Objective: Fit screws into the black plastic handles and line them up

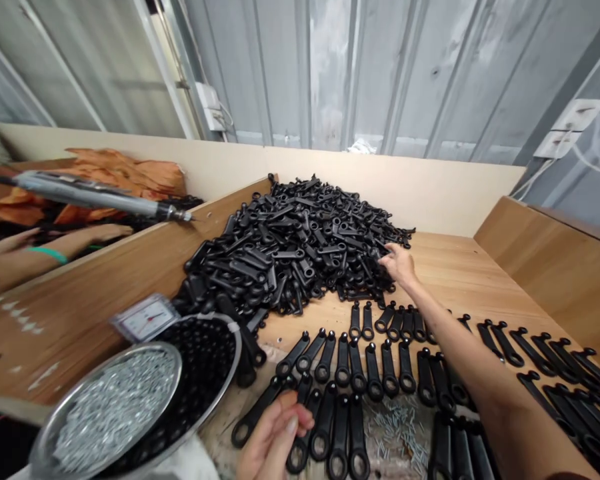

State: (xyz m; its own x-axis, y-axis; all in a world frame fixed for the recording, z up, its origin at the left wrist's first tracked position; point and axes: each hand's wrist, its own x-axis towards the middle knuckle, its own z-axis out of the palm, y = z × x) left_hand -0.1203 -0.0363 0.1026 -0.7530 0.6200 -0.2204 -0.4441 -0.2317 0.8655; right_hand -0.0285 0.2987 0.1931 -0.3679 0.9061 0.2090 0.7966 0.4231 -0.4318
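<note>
My right hand reaches to the right edge of a large heap of black plastic ring-ended levers. Its fingers are apart at the heap's side, and no lever is clearly in its grip. At the bottom centre, my left hand is closed, with thumb and fingertips pressed together; whatever lies between them is hidden. Beside it, black levers lie in rows, ring ends toward me. Loose small metal pins or screws are scattered right of these levers.
A metal bowl of small metal pins or screws rests in a larger bowl of black parts. A square dial gauge stands behind. An electric screwdriver hangs at left, above another person's hand. Wooden dividers flank the bench.
</note>
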